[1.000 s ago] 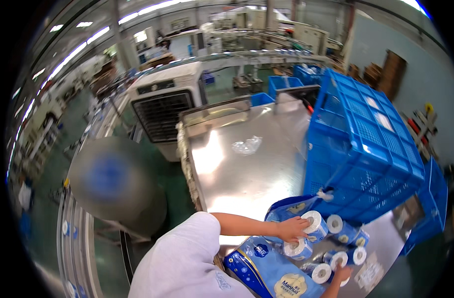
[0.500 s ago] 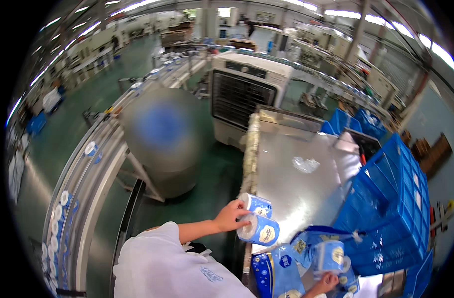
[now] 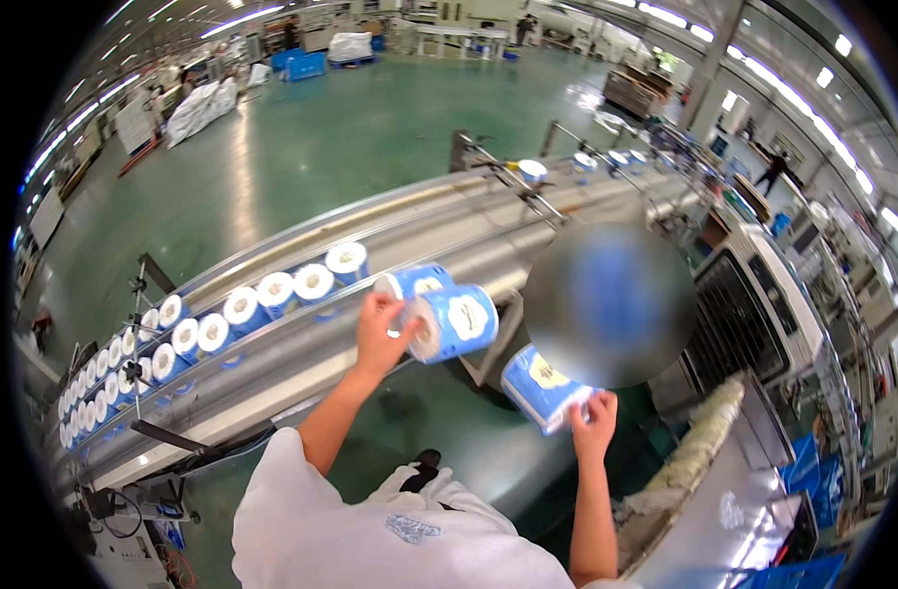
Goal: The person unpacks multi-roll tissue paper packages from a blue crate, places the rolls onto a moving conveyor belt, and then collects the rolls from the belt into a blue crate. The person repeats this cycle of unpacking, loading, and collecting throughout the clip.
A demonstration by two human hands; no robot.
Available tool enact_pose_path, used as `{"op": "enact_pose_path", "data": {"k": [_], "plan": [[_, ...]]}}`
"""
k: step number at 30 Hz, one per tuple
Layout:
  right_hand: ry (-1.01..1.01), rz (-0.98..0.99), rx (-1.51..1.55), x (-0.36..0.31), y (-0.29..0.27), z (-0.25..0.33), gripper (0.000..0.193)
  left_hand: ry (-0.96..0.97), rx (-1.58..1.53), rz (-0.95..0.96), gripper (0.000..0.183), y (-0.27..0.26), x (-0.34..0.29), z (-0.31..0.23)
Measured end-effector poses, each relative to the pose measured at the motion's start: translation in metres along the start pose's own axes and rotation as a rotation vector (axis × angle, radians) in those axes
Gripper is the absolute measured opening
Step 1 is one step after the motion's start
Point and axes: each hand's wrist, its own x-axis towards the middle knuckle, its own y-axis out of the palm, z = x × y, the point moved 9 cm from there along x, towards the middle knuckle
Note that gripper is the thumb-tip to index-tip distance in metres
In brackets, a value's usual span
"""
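Note:
My left hand (image 3: 378, 336) is closed on two toilet rolls in blue printed wrappers, its fingers at their white ends. The nearer toilet roll (image 3: 467, 322) partly covers the farther one (image 3: 410, 281). Both are held up in front of the conveyor. To the right, my right hand (image 3: 593, 424) grips another blue-wrapped toilet roll (image 3: 542, 383) by its end, and the roll hangs tilted above the floor. On the conveyor (image 3: 410, 339), several wrapped toilet rolls (image 3: 243, 306) stand in two rows toward the left, white ends up.
Metal rails and posts (image 3: 169, 439) cross the conveyor. A round blurred patch hides part of the view right of centre. At the right are a large air cooler (image 3: 758, 304) and a metal table (image 3: 709, 530) with a padded edge (image 3: 699, 432). Green floor (image 3: 370, 123) lies beyond.
My view has swung left from the metal table to the conveyor. The two rolls in my left hand have come along. My right hand has left the blue bags and now holds a roll up.

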Motion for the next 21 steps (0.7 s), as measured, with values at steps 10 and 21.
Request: {"op": "enact_pose_path", "data": {"k": [10,21], "plan": [[-0.414,0.147,0.057,0.253,0.394,0.186,0.033,-0.516,0.759,-0.289,0.048,-0.202,0.159,0.279],[-0.356,0.883,-0.491,0.211,0.696,0.248,0.047,-0.717,1.142,0.2,0.049,-0.145,0.189,0.349]]}}
